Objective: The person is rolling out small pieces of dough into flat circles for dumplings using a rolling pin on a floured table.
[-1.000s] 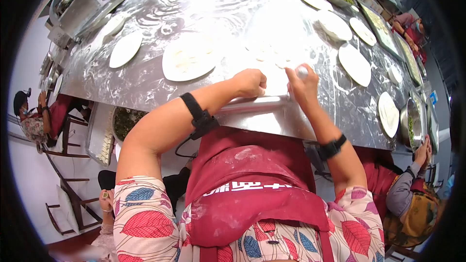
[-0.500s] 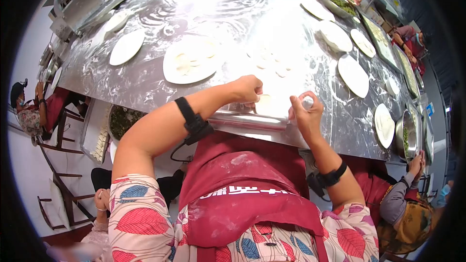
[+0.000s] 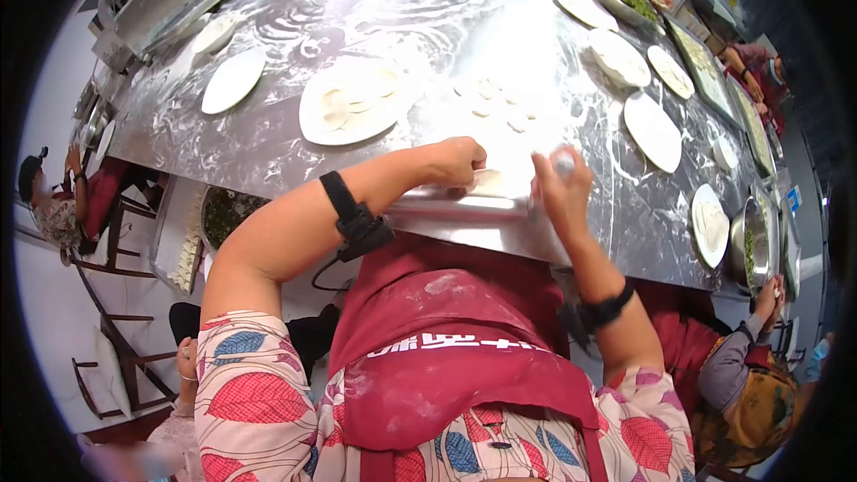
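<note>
My left hand (image 3: 460,163) is closed at the near side of the metal table (image 3: 295,45), its fingertips pinching the edge of a pale dough round (image 3: 486,182). To the right, my right hand (image 3: 562,187) is curled and blurred by motion, with a pale rounded thing (image 3: 563,162) at its fingers that I cannot make out. Small dough pieces (image 3: 516,122) lie beyond my hands in the glare. A white plate (image 3: 335,134) with several flat dough rounds (image 3: 336,109) is ahead of my left hand.
Another white plate (image 3: 234,82) lies to the left; plates with dough (image 3: 711,225) stand at the right. Metal bowls of green filling (image 3: 752,250) are at the right edge and far right. Several people work around the table. A tray (image 3: 187,232) is below its left edge.
My right hand has moved slightly up and is more blurred, and the pale thing at its fingers has moved up too. My left hand stays nearly in place, closed on the dough.
</note>
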